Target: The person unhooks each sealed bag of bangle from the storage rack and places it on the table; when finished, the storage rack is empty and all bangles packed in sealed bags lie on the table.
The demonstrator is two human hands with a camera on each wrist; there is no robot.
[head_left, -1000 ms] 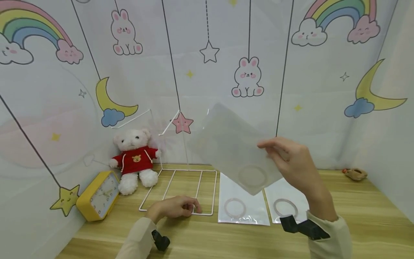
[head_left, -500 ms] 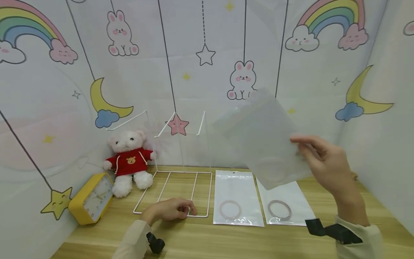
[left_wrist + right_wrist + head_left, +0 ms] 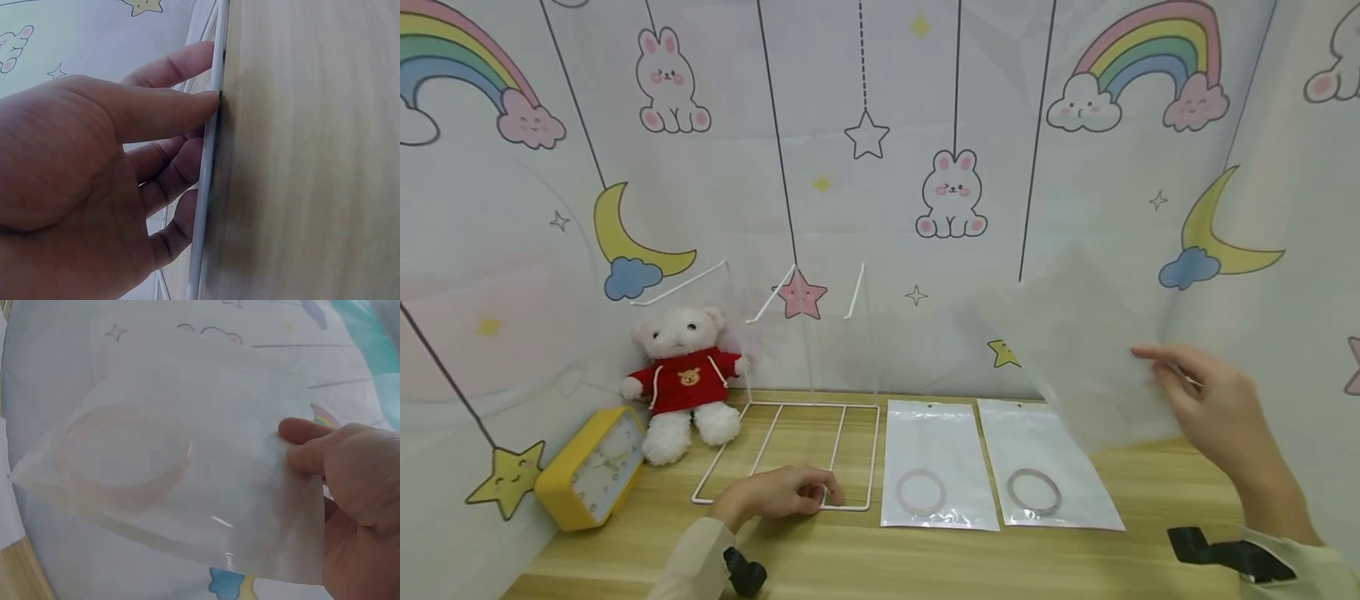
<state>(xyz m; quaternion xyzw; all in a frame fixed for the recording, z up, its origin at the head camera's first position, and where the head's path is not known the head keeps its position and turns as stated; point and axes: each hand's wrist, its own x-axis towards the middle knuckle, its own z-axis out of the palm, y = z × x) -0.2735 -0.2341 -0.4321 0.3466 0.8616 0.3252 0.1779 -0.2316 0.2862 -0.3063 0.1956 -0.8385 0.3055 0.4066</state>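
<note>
My left hand [image 3: 786, 490] holds the front bar of a white wire display rack [image 3: 873, 458], thumb and fingertips at the bar in the left wrist view. Raised at the right, my right hand [image 3: 1217, 400] pinches the edge of a translucent plastic bag [image 3: 1093, 367] between thumb and forefinger. A pale pink bangle [image 3: 128, 497] shows through this bag in the right wrist view. On the table, right of the rack, lie two more bags: one white bag [image 3: 928, 442] with a pale pink bangle [image 3: 921, 513], the other bag [image 3: 1030, 442] with a greyish-pink bangle [image 3: 1034, 511].
A white teddy bear [image 3: 688, 375] in a red hoodie sits left of the rack, beside a yellow alarm clock [image 3: 561, 492]. White hooks [image 3: 855, 292] project from the rack's upright part. Behind the wooden table [image 3: 925, 562] hangs a printed curtain [image 3: 865, 208].
My right hand has carried its bag rightward, uncovering more of the bags on the table. The left hand stays on the rack's front bar. The head view has shifted a little to the right.
</note>
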